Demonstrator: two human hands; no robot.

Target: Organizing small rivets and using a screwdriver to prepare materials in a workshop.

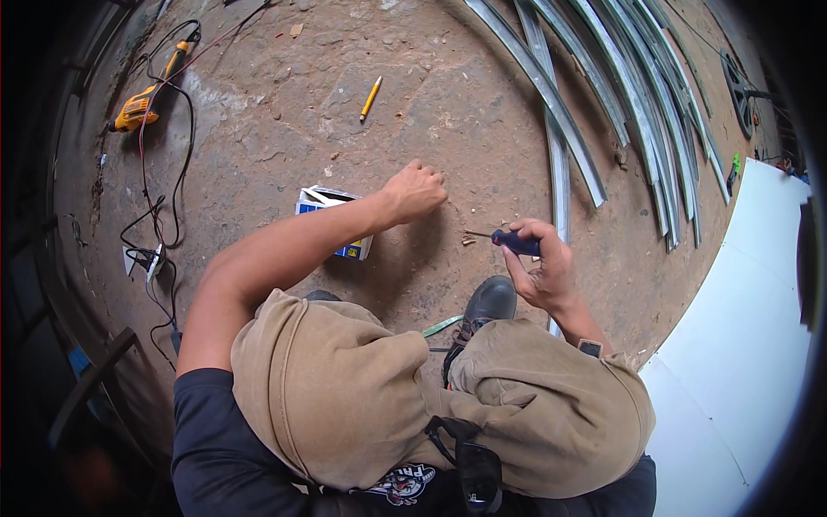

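Across the bottom of the frame, a person in a dark shirt (207,431) sits or crouches, khaki trousers (336,388) bent at the knees, with dark glasses (478,470) hanging at the front. One black boot (493,302) shows between the knees near the centre, a green strip (443,326) lying just left of it. At lower right, a white sheet (732,345) spreads toward the rim.

Right of centre, the right hand (551,267) is closed around the dark handle of a screwdriver (515,242), its shaft pointing left; a watch (590,347) sits on that wrist. Small tan bits (469,242) lie by the tip. The left hand (415,189), well apart from the right, is curled knuckles up over the floor (284,112) near the middle; whether its fingers hold anything cannot be told. Below its forearm, left of centre, stands an opened blue, white and yellow box (351,252), partly hidden.

Farther out, cords run from a white block (155,261) at middle left. Long metal channels (637,112) fan across the upper right, a yellow pencil (371,99) lies at upper centre, and a yellow and black power tool (138,108) rests at upper left.
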